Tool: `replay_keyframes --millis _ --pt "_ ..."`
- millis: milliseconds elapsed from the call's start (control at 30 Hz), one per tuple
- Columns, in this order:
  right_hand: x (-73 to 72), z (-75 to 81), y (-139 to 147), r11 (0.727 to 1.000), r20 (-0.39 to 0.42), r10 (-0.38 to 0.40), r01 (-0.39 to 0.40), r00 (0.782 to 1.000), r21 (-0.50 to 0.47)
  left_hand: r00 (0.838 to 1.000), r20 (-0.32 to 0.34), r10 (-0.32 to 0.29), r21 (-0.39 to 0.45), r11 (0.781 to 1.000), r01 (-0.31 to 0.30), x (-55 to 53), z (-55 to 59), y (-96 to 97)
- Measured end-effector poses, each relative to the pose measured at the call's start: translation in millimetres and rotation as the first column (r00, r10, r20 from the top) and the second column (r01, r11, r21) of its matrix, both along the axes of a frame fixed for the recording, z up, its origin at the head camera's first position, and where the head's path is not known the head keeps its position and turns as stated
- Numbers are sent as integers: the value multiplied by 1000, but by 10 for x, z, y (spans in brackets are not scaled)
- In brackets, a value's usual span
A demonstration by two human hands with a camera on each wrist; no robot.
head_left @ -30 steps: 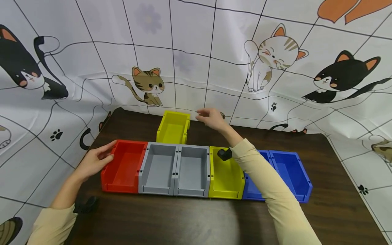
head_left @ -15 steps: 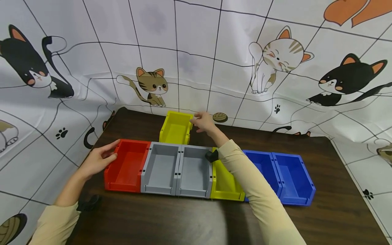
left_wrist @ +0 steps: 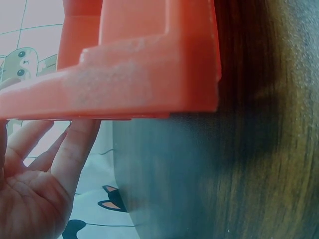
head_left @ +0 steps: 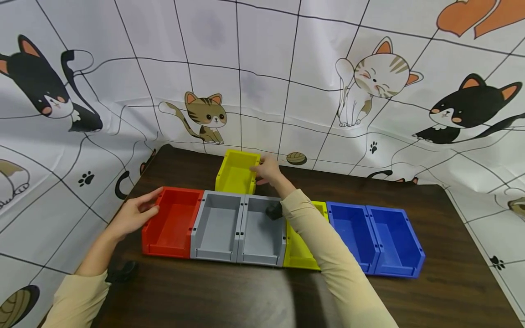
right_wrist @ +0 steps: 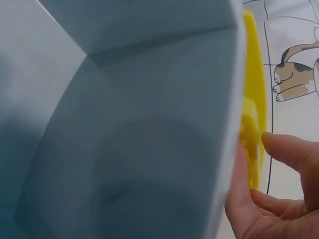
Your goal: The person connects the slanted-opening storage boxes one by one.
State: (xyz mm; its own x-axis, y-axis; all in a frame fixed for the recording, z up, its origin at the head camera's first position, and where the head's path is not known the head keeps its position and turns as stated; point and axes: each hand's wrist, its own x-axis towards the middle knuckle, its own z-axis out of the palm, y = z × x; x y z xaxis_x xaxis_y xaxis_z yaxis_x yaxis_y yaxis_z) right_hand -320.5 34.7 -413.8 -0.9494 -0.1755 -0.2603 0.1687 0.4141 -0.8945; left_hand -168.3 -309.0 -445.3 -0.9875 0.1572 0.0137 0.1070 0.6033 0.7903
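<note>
In the head view, a red bin [head_left: 174, 223] stands at the left end of a row. My left hand [head_left: 131, 217] rests against its outer left wall; the left wrist view shows extended fingers [left_wrist: 77, 147] touching that wall. Behind the row stands a separate yellow bin [head_left: 237, 173]. My right hand [head_left: 268, 169] reaches over the row and touches its right side near the rim. In the right wrist view, fingertips [right_wrist: 271, 142] meet the yellow wall, while a grey bin's wall [right_wrist: 149, 124] in front hides part of the contact.
Beside the red bin come two grey bins [head_left: 219, 223], a yellow bin [head_left: 295, 246] partly under my right sleeve, and two blue bins [head_left: 395, 241]. All stand on a dark wooden table [head_left: 213, 296]. A cat-print curtain [head_left: 262, 91] hangs behind.
My right hand has moved left and slightly down onto the rear yellow bin's right side. My left hand stays at the red bin. The whole view has shifted slightly.
</note>
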Motion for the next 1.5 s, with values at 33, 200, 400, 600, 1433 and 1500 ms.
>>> replay_keyframes --millis 33,200,400,600,1433,1500 --pt "2 -9 -4 1000 -2 -4 4 1000 2 1000 -3 -3 0 1000 3 -1 0 2" --pt "7 -29 -9 999 0 -33 33 999 16 1000 -12 -3 -4 1000 3 -10 7 7" --pt "-18 -43 -13 997 3 -75 75 997 32 1000 -4 -7 11 1000 7 -19 16 18" --pt "-39 0 8 990 22 -140 139 990 25 1000 0 -19 32 999 19 -21 15 28" --pt "55 667 544 999 -62 -46 47 997 24 1000 -18 -18 30 999 18 18 8 -14" --pt "65 706 609 999 -57 -39 40 998 19 1000 -23 -20 32 999 21 21 9 -14"
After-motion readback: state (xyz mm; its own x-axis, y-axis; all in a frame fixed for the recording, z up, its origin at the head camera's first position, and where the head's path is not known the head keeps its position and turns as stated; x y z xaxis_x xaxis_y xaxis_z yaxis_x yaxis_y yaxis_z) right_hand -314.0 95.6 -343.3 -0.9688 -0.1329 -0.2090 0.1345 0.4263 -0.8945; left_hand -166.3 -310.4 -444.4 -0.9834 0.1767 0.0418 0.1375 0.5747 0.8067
